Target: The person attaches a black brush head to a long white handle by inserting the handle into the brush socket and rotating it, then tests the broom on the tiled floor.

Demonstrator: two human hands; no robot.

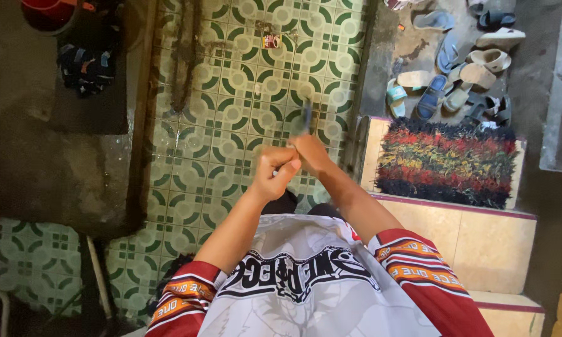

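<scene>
Green-and-white patterned floor tiles [231, 106] fill the middle of the head view, seen from straight above. Both bare hands meet over them, in front of the person's chest. The right hand [310, 151] is curled into a fist around a thin dark object [306, 117], which sticks up and away from the knuckles; it is blurred, so what kind of thing it is cannot be told. The left hand [274, 171] is also curled closed, its fingers folded in and its knuckles touching the right hand at the wrist side; whether it grips anything of its own cannot be told. Below the forearms shows a white shirt [306, 281] with red, orange-banded sleeves.

To the right, a shaggy mat [446, 162] in red, green, yellow and black lies on a cream tiled step [480, 243] edged in dark red. Beyond the mat, a heap of sandals [455, 68] in blue, beige and white sits on grey concrete. At top left, a dark bundle [84, 65] rests on a dark slab beside a red bucket [47, 12]. A small packet [271, 41] lies on the tiles near the top edge.
</scene>
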